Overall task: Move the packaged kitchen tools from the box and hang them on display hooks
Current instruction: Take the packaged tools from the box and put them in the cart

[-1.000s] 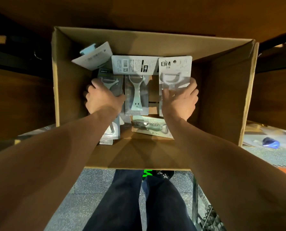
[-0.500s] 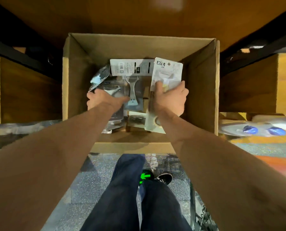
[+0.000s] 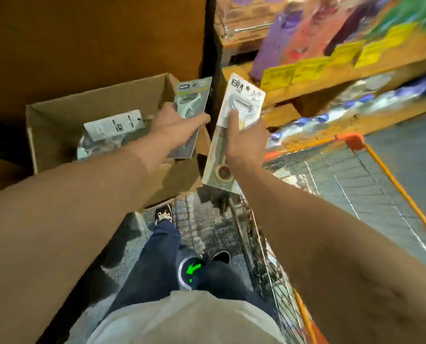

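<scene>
- The open cardboard box sits at the left, flaps up; inside it lie more packs, the top one a grey card with its barcode side up, near the box's far wall; the packs beneath are blurred
- A wire cart with orange rim stands at the right; its contents cannot be made out
- The left hand grips a dark pack over the box's right wall, fingers wrapped round its lower half; the pack's long axis runs upright, header end away from the person, tilted slightly right
- That pack has a dark card and a pale green peeler under clear plastic
- The right hand clamps a white pack just right of the box, thumb across its front; its long axis runs from the lower left up to the right, the "BM" header at the top
- The white pack is long, with a pale peeler head showing above the thumb and a round hole in the handle end below the wrist
- The two packs are near each other, apart
</scene>
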Available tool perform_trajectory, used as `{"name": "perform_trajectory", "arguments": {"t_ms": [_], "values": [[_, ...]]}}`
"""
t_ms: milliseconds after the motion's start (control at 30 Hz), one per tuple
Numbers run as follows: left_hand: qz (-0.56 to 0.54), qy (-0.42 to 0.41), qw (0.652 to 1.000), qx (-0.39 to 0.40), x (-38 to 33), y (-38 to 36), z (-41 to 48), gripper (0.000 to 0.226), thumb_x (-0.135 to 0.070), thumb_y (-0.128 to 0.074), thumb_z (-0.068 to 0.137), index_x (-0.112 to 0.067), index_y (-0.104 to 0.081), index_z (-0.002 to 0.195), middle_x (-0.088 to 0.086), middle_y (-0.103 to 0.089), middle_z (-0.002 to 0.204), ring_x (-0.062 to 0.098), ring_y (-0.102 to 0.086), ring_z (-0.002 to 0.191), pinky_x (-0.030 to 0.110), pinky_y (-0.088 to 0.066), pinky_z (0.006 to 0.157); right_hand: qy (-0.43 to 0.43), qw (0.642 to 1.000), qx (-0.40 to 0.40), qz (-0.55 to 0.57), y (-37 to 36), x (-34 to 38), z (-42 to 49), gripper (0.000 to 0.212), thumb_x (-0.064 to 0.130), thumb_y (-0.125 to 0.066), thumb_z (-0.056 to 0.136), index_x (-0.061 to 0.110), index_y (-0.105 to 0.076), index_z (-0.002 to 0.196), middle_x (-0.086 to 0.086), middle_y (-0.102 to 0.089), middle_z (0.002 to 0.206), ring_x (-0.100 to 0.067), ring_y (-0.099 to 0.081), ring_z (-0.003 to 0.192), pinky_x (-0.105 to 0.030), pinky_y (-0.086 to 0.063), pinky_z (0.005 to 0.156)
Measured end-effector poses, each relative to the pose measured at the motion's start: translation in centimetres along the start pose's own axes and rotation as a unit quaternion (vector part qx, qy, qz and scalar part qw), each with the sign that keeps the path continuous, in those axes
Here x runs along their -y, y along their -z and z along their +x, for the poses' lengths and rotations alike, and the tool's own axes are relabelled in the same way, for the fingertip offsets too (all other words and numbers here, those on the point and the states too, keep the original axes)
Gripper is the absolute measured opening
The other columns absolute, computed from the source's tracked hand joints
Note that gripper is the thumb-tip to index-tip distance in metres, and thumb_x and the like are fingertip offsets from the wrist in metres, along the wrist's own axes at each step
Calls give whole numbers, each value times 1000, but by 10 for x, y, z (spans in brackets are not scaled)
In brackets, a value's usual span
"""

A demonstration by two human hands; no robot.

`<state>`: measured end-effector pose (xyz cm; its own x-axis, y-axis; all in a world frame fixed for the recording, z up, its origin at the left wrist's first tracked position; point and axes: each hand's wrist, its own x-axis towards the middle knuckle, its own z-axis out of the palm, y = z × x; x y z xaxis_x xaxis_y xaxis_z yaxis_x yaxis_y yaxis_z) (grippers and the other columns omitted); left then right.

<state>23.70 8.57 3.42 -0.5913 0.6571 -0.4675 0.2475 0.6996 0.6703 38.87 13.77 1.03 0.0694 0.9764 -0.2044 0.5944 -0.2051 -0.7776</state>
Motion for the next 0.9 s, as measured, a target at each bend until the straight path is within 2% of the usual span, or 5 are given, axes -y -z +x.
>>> {"name": "perform_trajectory", "arguments": {"t_ms": [267,567,700,800,900], "values": [[95,-167,971,139,-91,-216,-83,96,-78,-76,59,-24,-55,136,-3,-64,132,19,-61,122,31,-48,95,-207,967,-143,41,161,-195,12,86,75,-50,92,13,-41,151,-14,-53,147,-34,-53,133,-48,-47,106],[334,-173,875,304,-18,-357,-100,126,-78,-82,64,-14,-27,158,14,-46,153,37,-46,139,46,-44,111,-478,871,-110,25,178,-344,-31,95,64,-52,98,1,-15,160,-26,-32,159,-44,-41,142,-50,-37,113],[300,-217,885,283,-36,-327,-91,105,-67,-76,82,-12,-30,160,12,-41,160,31,-40,147,39,-34,118,-428,892,-141,-39,173,-308,-16,64,48,-44,106,12,-32,157,-17,-42,156,-39,-42,141,-49,-37,113],[201,-283,918,191,-55,-279,-74,52,-44,-67,97,-12,-57,138,6,-66,127,19,-61,115,28,-45,98,-288,946,-149,-11,156,-245,5,35,37,-42,108,14,-53,132,-10,-68,117,-33,-64,111,-36,-46,82],[139,-290,942,95,-63,-214,-43,31,-40,-60,100,-16,-65,118,-9,-65,95,6,-58,86,19,-38,75,-146,984,-103,-15,112,-164,24,28,39,-43,108,18,-59,116,-6,-73,97,-32,-67,93,-36,-41,69]]}}
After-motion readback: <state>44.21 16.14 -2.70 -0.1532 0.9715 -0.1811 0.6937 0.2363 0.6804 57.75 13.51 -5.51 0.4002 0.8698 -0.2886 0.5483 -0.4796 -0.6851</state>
